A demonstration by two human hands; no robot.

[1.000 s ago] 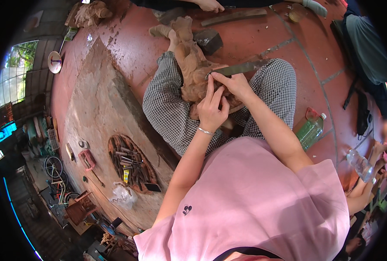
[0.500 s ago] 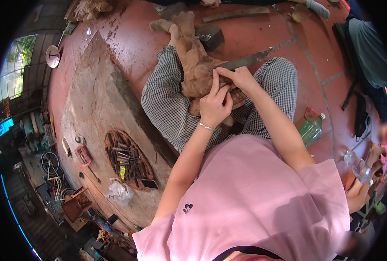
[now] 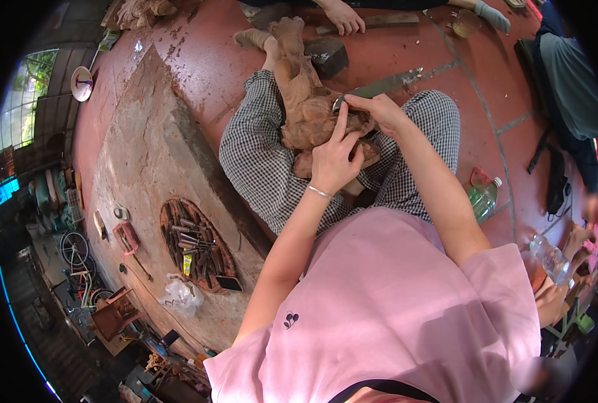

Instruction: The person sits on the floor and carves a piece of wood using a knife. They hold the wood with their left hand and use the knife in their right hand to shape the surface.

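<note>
the brown wood carving [image 3: 305,114] lies between my bent legs in checked trousers [image 3: 255,144], its narrow far end beside my foot [image 3: 253,39]. my left hand [image 3: 334,161] is over the near part of the carving, index finger stretched straight out to a small metal piece [image 3: 339,103], the other fingers curled in; i cannot tell whether they grip something underneath. my right hand [image 3: 384,113] comes in at the carving's right edge, its fingers bent and drawn close together, tips meeting that same metal piece beside my left index; whether they truly pinch it, i cannot tell. a long flat grey strip [image 3: 386,84] runs from my right fingertips away from the carving, out to the right and slightly farther off. a silver bracelet [image 3: 319,192] sits on my left wrist.

just right of the carving's far end is a dark block [image 3: 327,57], and beyond that a wooden bar [image 3: 386,22] with a co-worker's hand [image 3: 342,17] at it. to the left of the carving is the slab-like bench [image 3: 144,141], which bears a round tray [image 3: 232,265] full of chisels [image 3: 195,243], a phone [image 3: 229,283], a crumpled clear bag [image 3: 182,297] and a reddish brush [image 3: 125,238]. well to the right of the carving, on the red floor [image 3: 473,144], are a green bottle [image 3: 485,199] and a clear bottle [image 3: 549,258]
</note>
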